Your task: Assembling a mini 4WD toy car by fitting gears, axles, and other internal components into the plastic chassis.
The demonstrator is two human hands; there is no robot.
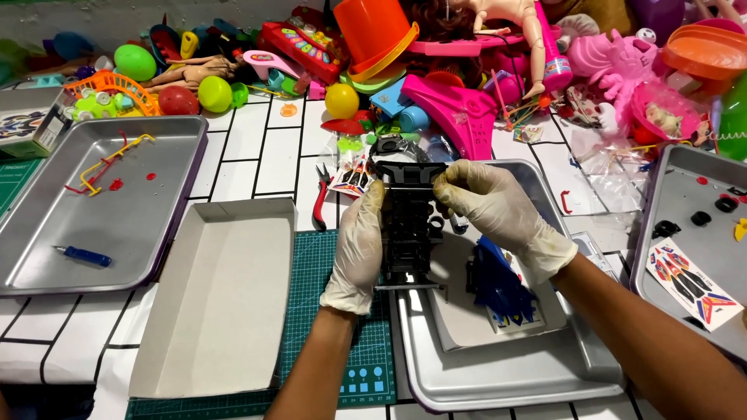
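Observation:
Both my hands wear pale gloves and hold a black toy car chassis [408, 222] above the middle metal tray [506, 373]. My left hand [358, 249] grips its left side, thumb up along the edge. My right hand [494, 210] pinches the chassis's top end from the right. A thin metal axle sticks out at the chassis's lower end. A blue car body shell [498, 284] lies in the tray just right of the chassis, on a white card.
An open white box lid [218, 295] lies on the green cutting mat [342, 358]. Red-handled pliers [320, 201] rest behind it. The left tray [47, 257] holds a blue screwdriver and sprue. The right tray [692, 179] holds black wheels and a sticker sheet. Toys crowd the back.

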